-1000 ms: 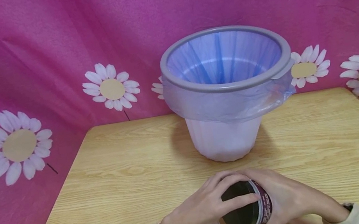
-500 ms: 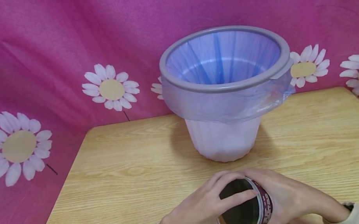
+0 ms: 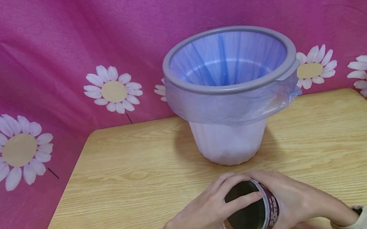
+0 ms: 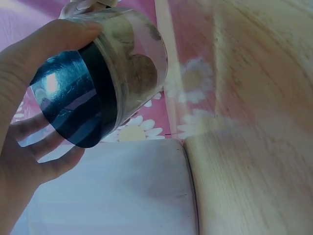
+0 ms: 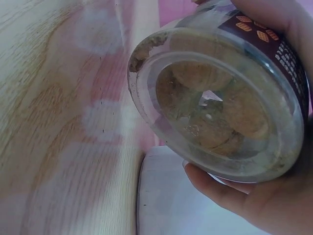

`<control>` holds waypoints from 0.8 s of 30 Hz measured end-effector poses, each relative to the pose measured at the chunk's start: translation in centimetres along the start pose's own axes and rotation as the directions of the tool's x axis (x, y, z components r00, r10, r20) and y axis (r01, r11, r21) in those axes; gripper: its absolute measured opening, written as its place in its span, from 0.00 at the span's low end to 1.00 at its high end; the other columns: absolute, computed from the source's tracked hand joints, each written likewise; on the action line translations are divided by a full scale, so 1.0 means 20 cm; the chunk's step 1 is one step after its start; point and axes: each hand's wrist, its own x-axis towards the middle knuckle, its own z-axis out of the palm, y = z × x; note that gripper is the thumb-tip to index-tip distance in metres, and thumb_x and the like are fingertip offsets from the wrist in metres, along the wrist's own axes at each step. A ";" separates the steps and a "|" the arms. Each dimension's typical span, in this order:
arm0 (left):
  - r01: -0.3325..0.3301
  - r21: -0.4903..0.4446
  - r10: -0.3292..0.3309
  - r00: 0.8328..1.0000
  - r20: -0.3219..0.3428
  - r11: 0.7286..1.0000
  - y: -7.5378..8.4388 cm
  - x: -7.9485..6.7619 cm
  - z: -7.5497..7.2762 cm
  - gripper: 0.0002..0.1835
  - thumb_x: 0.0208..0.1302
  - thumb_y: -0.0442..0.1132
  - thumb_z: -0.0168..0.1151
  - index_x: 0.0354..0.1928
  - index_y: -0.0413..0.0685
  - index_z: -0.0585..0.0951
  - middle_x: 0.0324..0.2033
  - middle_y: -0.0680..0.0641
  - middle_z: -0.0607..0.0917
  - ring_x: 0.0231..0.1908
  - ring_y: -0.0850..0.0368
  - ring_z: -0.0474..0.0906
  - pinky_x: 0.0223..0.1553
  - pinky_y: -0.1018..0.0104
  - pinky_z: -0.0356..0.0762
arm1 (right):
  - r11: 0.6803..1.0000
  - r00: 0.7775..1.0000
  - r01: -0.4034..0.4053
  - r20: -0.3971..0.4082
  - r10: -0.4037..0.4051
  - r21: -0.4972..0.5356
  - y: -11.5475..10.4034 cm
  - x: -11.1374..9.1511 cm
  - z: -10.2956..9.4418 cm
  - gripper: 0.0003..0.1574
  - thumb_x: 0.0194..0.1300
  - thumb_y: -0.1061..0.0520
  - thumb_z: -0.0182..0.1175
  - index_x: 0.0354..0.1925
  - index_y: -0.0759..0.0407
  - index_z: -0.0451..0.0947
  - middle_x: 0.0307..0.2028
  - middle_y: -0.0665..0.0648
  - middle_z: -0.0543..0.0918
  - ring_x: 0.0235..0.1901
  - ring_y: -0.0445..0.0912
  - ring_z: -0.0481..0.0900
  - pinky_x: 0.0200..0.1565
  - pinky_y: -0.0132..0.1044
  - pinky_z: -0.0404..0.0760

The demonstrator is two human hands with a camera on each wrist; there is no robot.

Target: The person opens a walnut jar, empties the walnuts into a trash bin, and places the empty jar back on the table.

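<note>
A clear plastic jar [image 4: 132, 63] with a black lid [image 3: 246, 217] lies tilted between my two hands, near the front of the table. My left hand [image 3: 203, 212] grips the lid, thumb on one side and spread fingers on the other. Around the jar's body, over its dark printed label [image 3: 271, 207], my right hand [image 3: 298, 200] is curled. The right wrist view looks at the jar's base [image 5: 274, 156], through which several round brown pieces [image 5: 244, 115] like biscuits show. The lid is seated on the jar.
Behind the hands stands a white bin [image 3: 232, 143] with a grey rim ring [image 3: 234, 89] and a bluish plastic liner [image 3: 219, 110] folded over it. The wooden table [image 3: 128, 196] lies below. A pink cloth [image 3: 49, 52] with daisies hangs behind.
The jar and both hands have shifted only very slightly, with the same hold on lid and body. The bin has not moved.
</note>
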 end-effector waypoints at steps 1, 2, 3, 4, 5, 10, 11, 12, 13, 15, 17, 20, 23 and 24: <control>0.004 -0.009 -0.004 1.000 0.001 1.000 0.00 0.00 0.00 0.52 0.41 0.48 0.79 0.71 0.58 0.62 0.70 0.47 0.56 0.69 0.56 0.50 0.69 0.66 0.51 | 1.000 1.000 0.002 0.000 -0.002 0.005 0.00 0.00 0.00 0.65 0.24 0.42 0.83 0.63 0.42 0.63 0.51 0.43 0.76 0.46 0.41 0.76 0.44 0.36 0.78; -0.002 0.003 0.002 1.000 -0.001 1.000 0.00 0.00 0.00 0.52 0.41 0.49 0.79 0.71 0.58 0.62 0.70 0.46 0.56 0.69 0.55 0.50 0.69 0.66 0.51 | 1.000 1.000 0.008 0.000 -0.008 0.012 0.00 0.00 0.00 0.65 0.24 0.43 0.83 0.63 0.43 0.63 0.51 0.43 0.76 0.45 0.41 0.76 0.44 0.36 0.78; -0.011 0.017 0.011 1.000 -0.001 1.000 0.00 0.00 0.00 0.51 0.42 0.49 0.78 0.71 0.58 0.63 0.70 0.45 0.56 0.69 0.55 0.50 0.69 0.65 0.51 | 1.000 1.000 0.010 -0.001 -0.010 0.016 0.00 0.00 0.00 0.66 0.24 0.43 0.83 0.63 0.43 0.63 0.51 0.43 0.76 0.45 0.41 0.76 0.44 0.36 0.79; -0.020 0.017 0.020 1.000 -0.003 1.000 0.00 0.00 0.00 0.51 0.42 0.49 0.78 0.70 0.57 0.63 0.70 0.45 0.55 0.70 0.54 0.49 0.69 0.65 0.50 | 1.000 1.000 0.014 -0.003 -0.014 0.021 0.00 0.00 0.00 0.66 0.24 0.44 0.83 0.63 0.42 0.63 0.51 0.43 0.76 0.45 0.40 0.76 0.44 0.36 0.79; -0.030 0.019 0.030 1.000 -0.002 0.999 0.00 0.00 0.00 0.50 0.43 0.49 0.78 0.70 0.57 0.63 0.70 0.45 0.55 0.70 0.54 0.49 0.69 0.65 0.50 | 0.999 1.000 0.027 -0.006 -0.027 0.023 0.00 0.00 0.00 0.66 0.24 0.45 0.83 0.63 0.43 0.63 0.51 0.43 0.77 0.45 0.40 0.77 0.44 0.36 0.79; -0.048 0.011 0.048 0.999 0.014 0.999 0.00 0.00 -0.01 0.50 0.45 0.48 0.78 0.71 0.56 0.63 0.70 0.45 0.55 0.70 0.55 0.49 0.70 0.65 0.49 | 0.998 0.999 0.047 -0.004 -0.047 0.037 0.01 0.01 0.00 0.65 0.24 0.46 0.83 0.63 0.43 0.63 0.51 0.44 0.77 0.45 0.40 0.77 0.43 0.35 0.79; -0.045 0.017 0.045 0.999 0.016 0.999 0.00 0.00 -0.01 0.50 0.45 0.49 0.78 0.71 0.56 0.63 0.70 0.45 0.56 0.70 0.55 0.50 0.70 0.65 0.49 | 0.998 0.998 0.056 -0.004 -0.056 0.038 0.01 0.01 0.00 0.65 0.24 0.46 0.83 0.63 0.44 0.63 0.51 0.45 0.77 0.44 0.40 0.77 0.43 0.35 0.79; -0.041 0.023 0.041 0.999 0.017 0.999 0.00 0.00 -0.01 0.50 0.45 0.50 0.77 0.71 0.56 0.62 0.70 0.45 0.56 0.70 0.55 0.51 0.70 0.65 0.49 | 0.998 0.998 0.055 -0.003 -0.055 0.040 0.01 0.01 0.00 0.65 0.24 0.46 0.83 0.63 0.43 0.63 0.51 0.45 0.77 0.44 0.40 0.77 0.43 0.35 0.79; -0.037 0.028 0.036 0.999 0.018 0.999 0.00 0.00 -0.01 0.50 0.45 0.50 0.77 0.71 0.56 0.62 0.70 0.45 0.56 0.70 0.55 0.51 0.70 0.65 0.49 | 0.997 0.998 0.061 -0.002 -0.061 0.051 0.01 0.01 0.00 0.65 0.24 0.47 0.83 0.63 0.44 0.63 0.50 0.46 0.77 0.44 0.39 0.77 0.42 0.35 0.79; -0.028 0.027 0.028 0.999 0.016 0.999 0.00 0.00 -0.01 0.51 0.45 0.51 0.77 0.71 0.56 0.62 0.70 0.45 0.56 0.70 0.55 0.51 0.70 0.65 0.49 | 0.996 0.998 0.069 -0.006 -0.069 0.058 0.01 0.01 0.00 0.65 0.24 0.47 0.83 0.64 0.44 0.63 0.50 0.46 0.77 0.44 0.38 0.77 0.42 0.35 0.79; -0.024 0.017 0.024 1.000 0.010 1.000 0.00 0.00 0.00 0.51 0.44 0.50 0.77 0.71 0.56 0.62 0.70 0.45 0.55 0.70 0.55 0.49 0.70 0.65 0.49 | 0.996 0.998 0.068 -0.010 -0.068 0.054 0.01 0.01 0.00 0.66 0.24 0.47 0.83 0.64 0.44 0.63 0.50 0.46 0.77 0.44 0.38 0.77 0.42 0.35 0.79; -0.028 -0.010 0.028 1.000 0.002 1.000 0.00 0.00 0.00 0.51 0.43 0.49 0.78 0.71 0.56 0.62 0.71 0.45 0.54 0.71 0.55 0.48 0.70 0.64 0.49 | 0.997 0.998 0.062 -0.008 -0.061 0.054 0.01 0.01 0.00 0.66 0.24 0.46 0.83 0.64 0.44 0.63 0.50 0.46 0.77 0.44 0.39 0.77 0.42 0.36 0.79; -0.027 -0.005 0.027 1.000 0.001 1.000 -0.01 0.00 0.00 0.52 0.43 0.50 0.79 0.71 0.55 0.61 0.70 0.45 0.55 0.70 0.56 0.51 0.70 0.65 0.50 | 0.998 0.999 0.050 -0.004 -0.050 0.037 0.01 0.01 0.00 0.66 0.23 0.44 0.83 0.64 0.43 0.63 0.52 0.45 0.77 0.45 0.40 0.77 0.44 0.36 0.79; -0.024 0.001 0.024 1.000 0.003 1.000 -0.01 0.00 0.00 0.52 0.43 0.51 0.78 0.71 0.55 0.60 0.70 0.45 0.56 0.69 0.56 0.52 0.69 0.66 0.51 | 0.998 0.999 0.051 -0.001 -0.051 0.043 0.01 0.01 0.00 0.66 0.24 0.45 0.83 0.64 0.43 0.63 0.52 0.44 0.77 0.45 0.40 0.77 0.44 0.36 0.79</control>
